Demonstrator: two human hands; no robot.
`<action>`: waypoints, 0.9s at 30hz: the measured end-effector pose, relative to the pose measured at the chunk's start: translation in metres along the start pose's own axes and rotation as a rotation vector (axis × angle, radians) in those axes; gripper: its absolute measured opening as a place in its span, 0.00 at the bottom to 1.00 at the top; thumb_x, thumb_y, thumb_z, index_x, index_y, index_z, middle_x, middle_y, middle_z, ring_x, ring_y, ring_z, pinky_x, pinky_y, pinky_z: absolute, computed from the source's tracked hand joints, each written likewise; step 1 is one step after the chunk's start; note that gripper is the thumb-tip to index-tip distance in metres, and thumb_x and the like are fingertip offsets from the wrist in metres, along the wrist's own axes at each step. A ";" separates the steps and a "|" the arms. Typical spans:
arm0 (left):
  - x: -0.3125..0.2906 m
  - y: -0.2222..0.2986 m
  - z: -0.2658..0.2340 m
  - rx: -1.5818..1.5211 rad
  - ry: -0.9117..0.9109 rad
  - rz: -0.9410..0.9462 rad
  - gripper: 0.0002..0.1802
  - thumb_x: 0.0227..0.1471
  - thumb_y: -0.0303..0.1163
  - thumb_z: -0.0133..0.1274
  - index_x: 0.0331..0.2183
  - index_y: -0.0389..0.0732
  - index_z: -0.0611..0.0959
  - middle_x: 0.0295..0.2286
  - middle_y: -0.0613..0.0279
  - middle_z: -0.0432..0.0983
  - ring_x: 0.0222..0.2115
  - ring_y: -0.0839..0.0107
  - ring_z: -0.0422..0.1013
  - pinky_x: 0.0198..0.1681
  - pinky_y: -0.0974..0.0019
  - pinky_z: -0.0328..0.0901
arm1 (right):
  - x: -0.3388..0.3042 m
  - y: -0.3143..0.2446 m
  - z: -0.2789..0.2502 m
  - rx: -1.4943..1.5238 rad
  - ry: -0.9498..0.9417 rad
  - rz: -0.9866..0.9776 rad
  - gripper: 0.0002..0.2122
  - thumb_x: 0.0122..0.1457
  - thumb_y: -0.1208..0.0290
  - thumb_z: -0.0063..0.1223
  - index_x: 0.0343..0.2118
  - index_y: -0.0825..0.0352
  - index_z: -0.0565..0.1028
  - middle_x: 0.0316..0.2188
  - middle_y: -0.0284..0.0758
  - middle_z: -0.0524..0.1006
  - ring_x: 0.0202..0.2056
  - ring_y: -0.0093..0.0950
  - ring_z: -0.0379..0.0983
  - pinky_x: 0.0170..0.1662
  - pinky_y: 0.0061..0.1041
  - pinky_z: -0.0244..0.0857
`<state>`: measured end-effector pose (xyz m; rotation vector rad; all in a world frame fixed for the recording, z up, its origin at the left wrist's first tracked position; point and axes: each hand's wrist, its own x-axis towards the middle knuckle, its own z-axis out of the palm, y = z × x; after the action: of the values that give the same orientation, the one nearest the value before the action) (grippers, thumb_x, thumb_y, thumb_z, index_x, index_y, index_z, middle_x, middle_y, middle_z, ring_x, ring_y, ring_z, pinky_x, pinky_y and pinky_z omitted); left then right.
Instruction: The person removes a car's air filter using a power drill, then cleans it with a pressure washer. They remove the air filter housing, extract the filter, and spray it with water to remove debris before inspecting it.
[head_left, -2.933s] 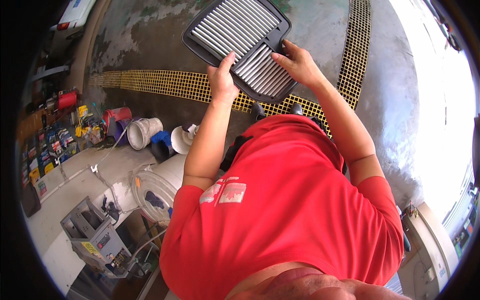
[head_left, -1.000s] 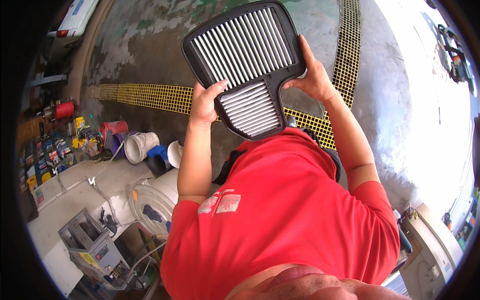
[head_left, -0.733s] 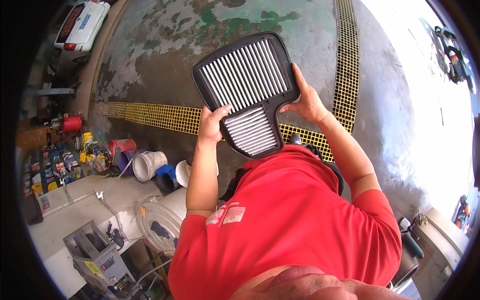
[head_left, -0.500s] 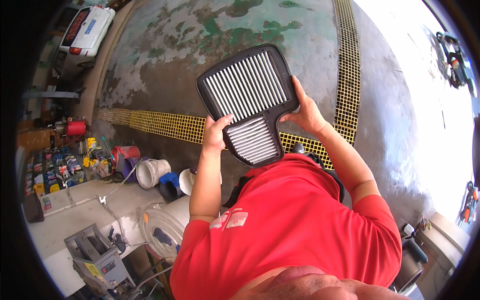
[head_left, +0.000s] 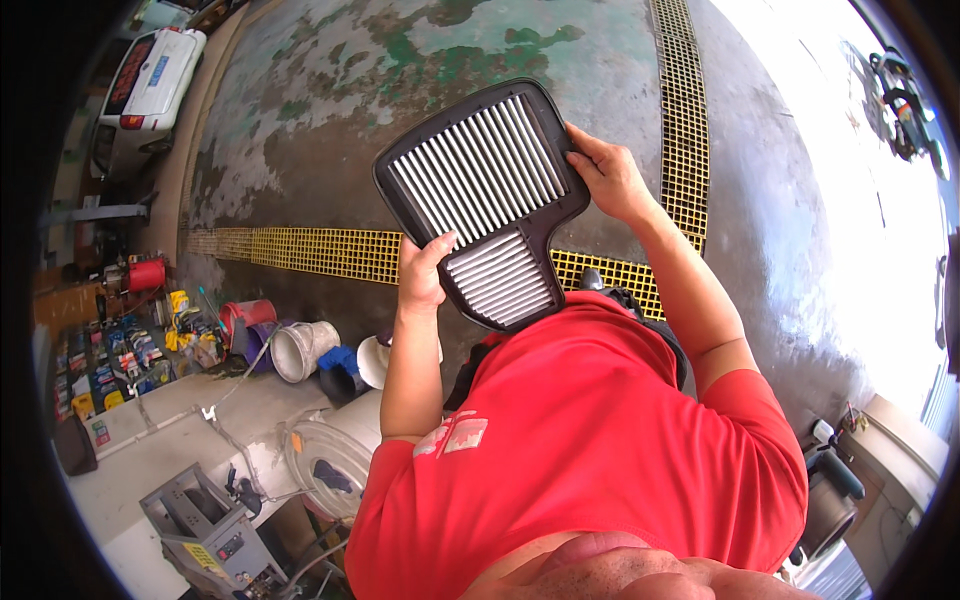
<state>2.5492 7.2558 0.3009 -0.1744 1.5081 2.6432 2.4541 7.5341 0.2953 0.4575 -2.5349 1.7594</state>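
A black-framed air filter (head_left: 480, 165) with white pleats in a larger and a smaller section is held up in front of my waist. My left hand (head_left: 423, 270) grips its left edge near the join of the two sections, thumb over the pleats and fingers behind. On the upper right edge of the frame, my right hand (head_left: 607, 178) pinches the rim, its thumb on the front and the other fingers along the side. The filter's lower end reaches close to my red shirt.
Yellow floor grating (head_left: 325, 252) crosses the wet, stained floor. Several buckets, among them a white bucket (head_left: 303, 350), stand at the left beside a grey machine (head_left: 215, 535). A white car (head_left: 150, 90) is parked at the far left, and a scooter (head_left: 905, 105) stands far right.
My right hand has shifted upward along the filter's right edge and changed its hold. The filter has moved slightly left, with my left hand still gripping it.
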 end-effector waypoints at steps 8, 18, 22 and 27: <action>-0.004 -0.002 -0.001 0.022 0.075 0.002 0.25 0.49 0.22 0.52 0.52 0.34 0.71 0.42 0.60 0.75 0.39 0.72 0.73 0.46 0.68 0.68 | -0.001 0.003 0.020 -0.145 0.066 0.031 0.19 0.60 0.74 0.50 0.55 0.68 0.69 0.41 0.53 0.76 0.44 0.42 0.75 0.45 0.31 0.69; -0.003 -0.008 -0.011 0.008 0.042 -0.022 0.24 0.50 0.23 0.52 0.50 0.32 0.72 0.43 0.57 0.75 0.42 0.68 0.73 0.47 0.65 0.68 | -0.024 0.006 0.025 -0.051 0.073 0.132 0.18 0.63 0.74 0.45 0.55 0.71 0.68 0.40 0.54 0.76 0.47 0.39 0.76 0.47 0.27 0.67; -0.006 -0.010 -0.008 -0.019 0.080 -0.003 0.25 0.50 0.24 0.52 0.51 0.31 0.70 0.44 0.55 0.74 0.43 0.65 0.73 0.49 0.64 0.68 | -0.045 0.007 0.017 -0.039 -0.029 0.091 0.21 0.62 0.74 0.45 0.57 0.73 0.65 0.42 0.57 0.74 0.48 0.46 0.73 0.48 0.32 0.67; -0.003 -0.015 -0.017 -0.041 0.081 -0.026 0.26 0.49 0.23 0.51 0.52 0.32 0.70 0.44 0.53 0.74 0.44 0.64 0.73 0.50 0.61 0.68 | -0.048 0.013 0.004 0.045 -0.192 0.024 0.25 0.60 0.75 0.47 0.60 0.75 0.59 0.43 0.56 0.74 0.47 0.47 0.73 0.49 0.34 0.67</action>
<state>2.5548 7.2486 0.2796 -0.3053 1.4651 2.6781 2.4974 7.5450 0.2735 0.6298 -2.6404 1.8695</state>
